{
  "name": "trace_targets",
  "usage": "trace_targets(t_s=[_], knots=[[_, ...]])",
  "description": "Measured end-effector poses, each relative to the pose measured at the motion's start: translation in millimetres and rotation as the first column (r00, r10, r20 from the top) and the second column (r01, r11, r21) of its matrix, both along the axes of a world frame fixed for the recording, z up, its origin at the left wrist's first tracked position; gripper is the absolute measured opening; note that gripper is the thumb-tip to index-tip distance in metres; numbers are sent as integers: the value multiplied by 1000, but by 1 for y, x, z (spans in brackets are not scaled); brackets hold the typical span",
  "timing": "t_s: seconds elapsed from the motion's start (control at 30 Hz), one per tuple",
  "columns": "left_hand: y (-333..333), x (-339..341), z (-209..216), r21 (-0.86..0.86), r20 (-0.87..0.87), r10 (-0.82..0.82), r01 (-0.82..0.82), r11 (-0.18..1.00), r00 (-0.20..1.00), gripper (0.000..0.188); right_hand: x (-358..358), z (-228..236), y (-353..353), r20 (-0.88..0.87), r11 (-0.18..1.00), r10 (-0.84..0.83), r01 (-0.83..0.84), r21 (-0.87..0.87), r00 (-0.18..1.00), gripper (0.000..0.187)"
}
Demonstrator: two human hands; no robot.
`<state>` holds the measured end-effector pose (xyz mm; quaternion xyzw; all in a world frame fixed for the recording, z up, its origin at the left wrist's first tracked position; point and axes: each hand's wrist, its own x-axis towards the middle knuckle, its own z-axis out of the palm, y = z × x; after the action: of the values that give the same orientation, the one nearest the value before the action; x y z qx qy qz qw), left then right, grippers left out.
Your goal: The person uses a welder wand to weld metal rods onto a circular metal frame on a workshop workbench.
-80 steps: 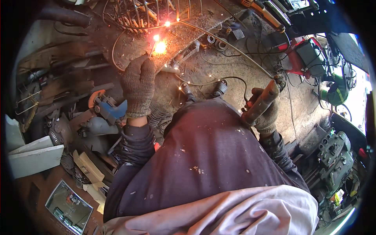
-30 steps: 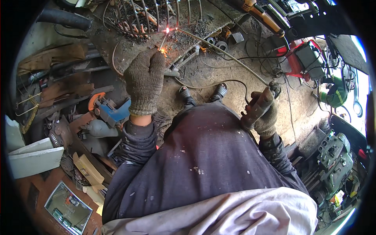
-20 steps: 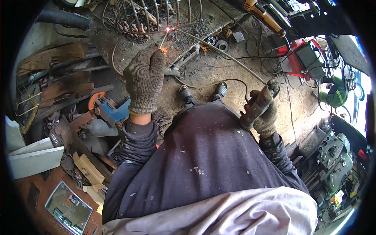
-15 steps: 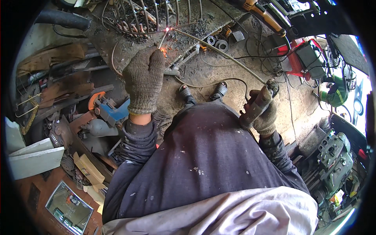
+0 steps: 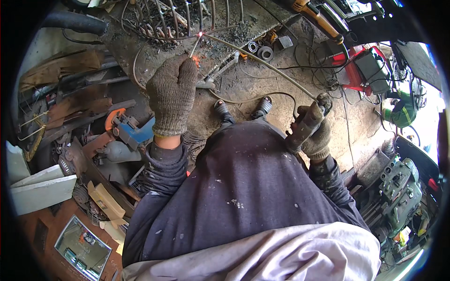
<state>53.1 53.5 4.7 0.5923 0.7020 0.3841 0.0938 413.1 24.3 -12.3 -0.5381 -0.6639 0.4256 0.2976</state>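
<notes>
My left hand (image 5: pixel 172 96), in a knitted brown-grey work glove, is closed on a short thin metal rod (image 5: pixel 193 48). This rod slants up to a small bright glow at the lower edge of a curved metal grille (image 5: pixel 189 23). In my gloved right hand (image 5: pixel 318 138) is a dark welding electrode holder (image 5: pixel 307 127), with my fingers wrapped round its handle. A long welding electrode (image 5: pixel 267 64) runs from its jaws up and left to the same glowing spot. Orange light shows just beyond the left glove's fingertips.
The grille lies on a dirty metal worktable (image 5: pixel 272 21). Bearing-like rings (image 5: pixel 265 54) and cables lie on the floor beyond my feet. An orange power tool (image 5: pixel 318 21) sits at the upper right, a red-and-grey machine (image 5: pixel 370 70) below it. Scrap metal and a blue tool (image 5: pixel 136 133) crowd the left.
</notes>
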Motion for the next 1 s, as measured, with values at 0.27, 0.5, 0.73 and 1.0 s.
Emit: trace_targets(t_s=[0.27, 0.5, 0.73, 1.0], knots=[[1, 3, 8, -1, -60, 9, -9, 1000, 998, 21, 2, -6, -1, -1, 1000, 16, -16, 13, 1000, 49], [2, -1, 0, -20, -8, 9, -10, 1000, 1000, 22, 1, -2, 1, 16, 1000, 29, -28, -13, 999, 48], [1, 0, 0, -4, -49, 17, -17, 1000, 999, 21, 0, -3, 0, -14, 999, 18, -19, -32, 1000, 48], [3, -5, -5, 93, -44, -24, 28, 995, 999, 21, -1, -5, 2, -107, 999, 32, -29, 27, 994, 44]])
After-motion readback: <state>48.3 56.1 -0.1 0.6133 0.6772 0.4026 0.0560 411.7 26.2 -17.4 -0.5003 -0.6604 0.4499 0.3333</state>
